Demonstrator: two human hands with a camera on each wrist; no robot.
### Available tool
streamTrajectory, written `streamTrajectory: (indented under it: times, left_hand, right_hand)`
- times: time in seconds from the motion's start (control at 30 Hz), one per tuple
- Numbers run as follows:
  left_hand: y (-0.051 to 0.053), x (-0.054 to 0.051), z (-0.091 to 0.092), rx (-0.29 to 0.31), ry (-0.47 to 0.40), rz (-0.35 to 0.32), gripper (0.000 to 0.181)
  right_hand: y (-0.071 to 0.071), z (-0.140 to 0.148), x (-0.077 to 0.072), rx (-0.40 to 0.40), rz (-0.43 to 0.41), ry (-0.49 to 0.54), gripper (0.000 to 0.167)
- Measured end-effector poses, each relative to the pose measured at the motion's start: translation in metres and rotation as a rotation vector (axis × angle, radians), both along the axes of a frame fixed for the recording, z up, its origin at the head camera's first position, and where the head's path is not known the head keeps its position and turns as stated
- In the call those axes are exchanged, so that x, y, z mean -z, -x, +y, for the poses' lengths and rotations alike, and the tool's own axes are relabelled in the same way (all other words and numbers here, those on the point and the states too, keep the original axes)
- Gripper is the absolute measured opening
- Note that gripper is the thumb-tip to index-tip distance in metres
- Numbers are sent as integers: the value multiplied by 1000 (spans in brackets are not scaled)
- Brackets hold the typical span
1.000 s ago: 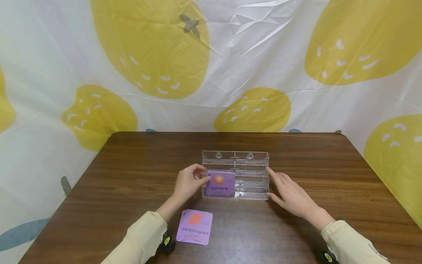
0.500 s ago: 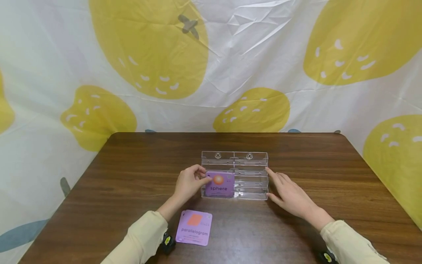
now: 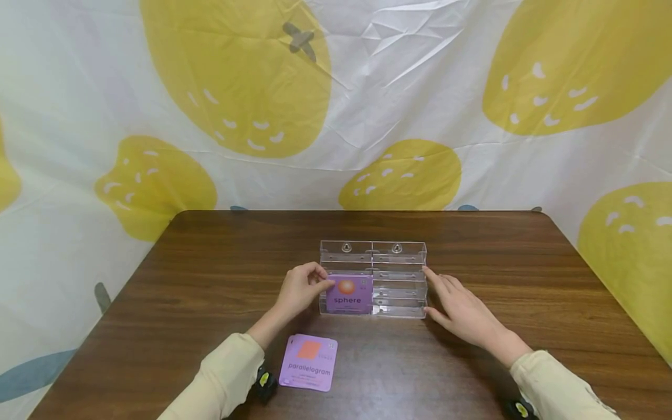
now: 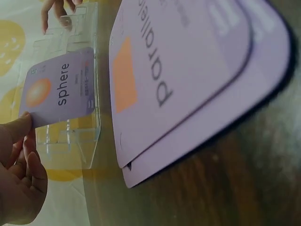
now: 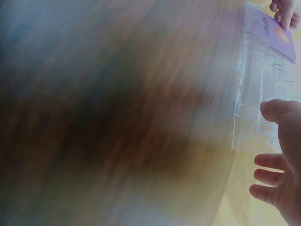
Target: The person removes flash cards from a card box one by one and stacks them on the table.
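A clear plastic tiered card holder stands on the table, split into two columns of pockets. In its front left pocket sits a purple "sphere" flashcard, leaning back. My left hand pinches the card's upper left corner between thumb and fingers, also plain in the left wrist view. At the holder's right side, my right hand touches the edge with index finger and thumb extended; the other fingers reach out loosely. Nearer me lies a small stack of purple flashcards, a "parallelogram" one on top.
The brown wooden table extends around the holder on all sides. Behind it hangs a white cloth with yellow fruit prints. Black wrist cameras sit below both sleeves, the left one close to the card stack.
The top of the "sphere" card has dipped slightly in the front left pocket, with my left hand still pinching its corner. My right hand and the card stack stay in place.
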State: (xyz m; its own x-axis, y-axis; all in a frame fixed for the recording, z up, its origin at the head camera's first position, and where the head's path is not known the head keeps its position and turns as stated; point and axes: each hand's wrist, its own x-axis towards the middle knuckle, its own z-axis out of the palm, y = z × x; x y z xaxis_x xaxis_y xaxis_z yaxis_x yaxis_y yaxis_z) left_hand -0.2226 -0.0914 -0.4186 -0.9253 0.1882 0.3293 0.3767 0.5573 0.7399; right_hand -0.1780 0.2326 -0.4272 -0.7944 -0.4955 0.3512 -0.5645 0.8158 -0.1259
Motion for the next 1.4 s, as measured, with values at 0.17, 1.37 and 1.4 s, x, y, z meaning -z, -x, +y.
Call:
streamTrajectory:
  times: [0.17,1.37,1.4]
  left_hand:
    - [1,-3,-2,39,3,6,12]
    - [4,-5,-9,35,-28,34,10]
    - [5,-5,-9,37,-37,28,10]
  right_hand:
    - [0,0,0,-1,7,1,78]
    - [0,0,1,0,14,-9,79]
    - [0,0,1,0,15,-10,78]
